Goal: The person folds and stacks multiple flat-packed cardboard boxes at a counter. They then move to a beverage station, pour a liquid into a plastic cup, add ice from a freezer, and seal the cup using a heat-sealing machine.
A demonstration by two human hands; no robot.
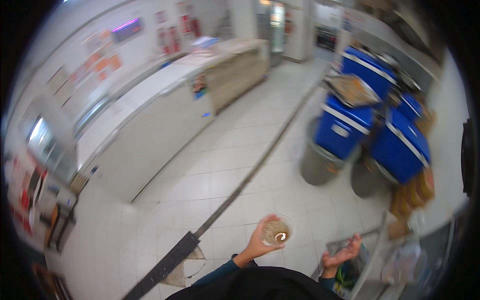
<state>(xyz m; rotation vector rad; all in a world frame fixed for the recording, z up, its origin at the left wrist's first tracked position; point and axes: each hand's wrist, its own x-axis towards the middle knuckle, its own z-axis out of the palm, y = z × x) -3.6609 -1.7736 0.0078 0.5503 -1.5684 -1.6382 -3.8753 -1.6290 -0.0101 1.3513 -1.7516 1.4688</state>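
In front of my body, my left hand (256,244) is wrapped round a clear round tub (278,231). Something brownish and grainy fills it, with a bright glint on top; what exactly it is cannot be made out. Off to the right, my right hand (342,256) is held out with its fingers apart and nothing in it. Below that hand lie dark and green items, partly hidden, beside a pale counter edge (369,272).
Blue cooler boxes (345,120) with white bands sit on grey bins (320,162) at the right. A long white counter (165,125) runs along the left. A dark channel (250,172) crosses the tiled floor (210,165). Clear containers (406,265) stand at the lower right.
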